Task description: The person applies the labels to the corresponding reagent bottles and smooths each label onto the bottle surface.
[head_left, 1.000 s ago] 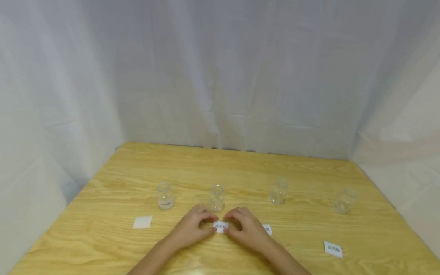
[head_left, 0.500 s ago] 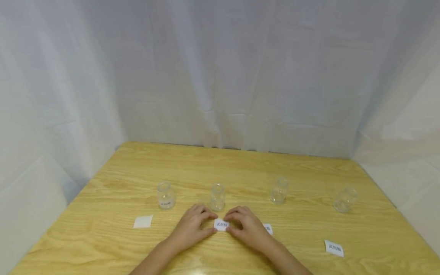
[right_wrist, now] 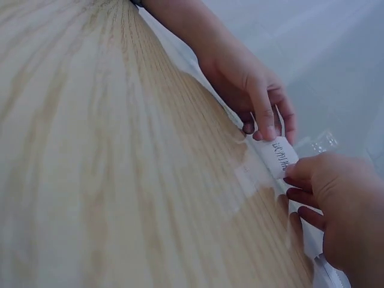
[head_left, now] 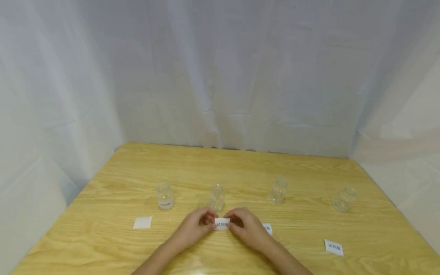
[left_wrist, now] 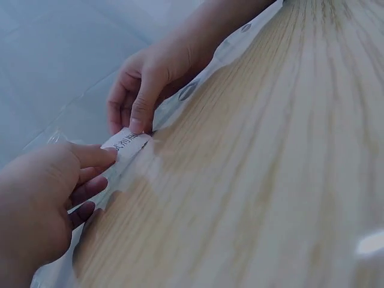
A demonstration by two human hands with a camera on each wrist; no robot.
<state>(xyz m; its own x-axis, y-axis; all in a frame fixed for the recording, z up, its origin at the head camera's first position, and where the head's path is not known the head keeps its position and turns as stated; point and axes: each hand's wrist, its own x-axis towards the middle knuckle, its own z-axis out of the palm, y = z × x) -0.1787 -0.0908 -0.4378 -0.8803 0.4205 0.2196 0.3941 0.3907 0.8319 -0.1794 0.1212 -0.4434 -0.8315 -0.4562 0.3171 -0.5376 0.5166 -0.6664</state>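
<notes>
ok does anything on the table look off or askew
The small white paper rectangle at left shows no writing, unlike the lettered white paper label at centre. Nothing visibly looks spilled or broken.

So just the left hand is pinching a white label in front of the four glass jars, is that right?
Not quite: the head view shows both the left hand and the right hand pinching the white label in front of the four glass jars.
</notes>
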